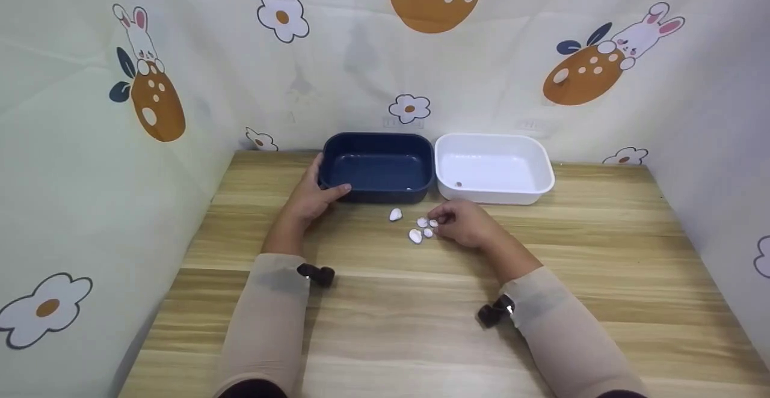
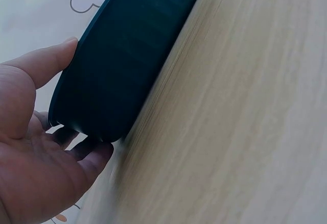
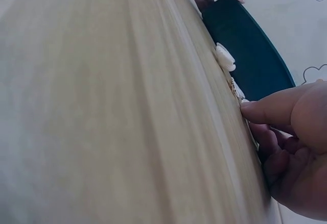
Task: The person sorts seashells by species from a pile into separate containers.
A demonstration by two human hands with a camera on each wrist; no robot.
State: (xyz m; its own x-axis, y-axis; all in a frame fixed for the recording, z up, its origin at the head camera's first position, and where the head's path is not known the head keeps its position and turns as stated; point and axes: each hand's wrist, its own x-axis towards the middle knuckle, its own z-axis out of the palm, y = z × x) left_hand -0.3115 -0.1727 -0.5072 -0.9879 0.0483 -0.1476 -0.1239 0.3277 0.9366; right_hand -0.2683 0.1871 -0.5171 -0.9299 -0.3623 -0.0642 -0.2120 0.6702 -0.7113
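Note:
My left hand grips the left end of a dark blue plastic basin, thumb over the front rim and fingers along the end wall. In the left wrist view, the curled fingers sit against the basin's corner. Between the thumb and index finger of my right hand is a small white seashell on the table. Several more white seashells lie just left of those fingertips, and one single seashell sits nearer the basin. The right wrist view shows the thumb tip against a shell's edge.
A white basin stands right beside the blue one, with a small brownish piece inside. A tiny pale bit is in the blue basin. The wooden table meets a patterned cloth wall behind both basins.

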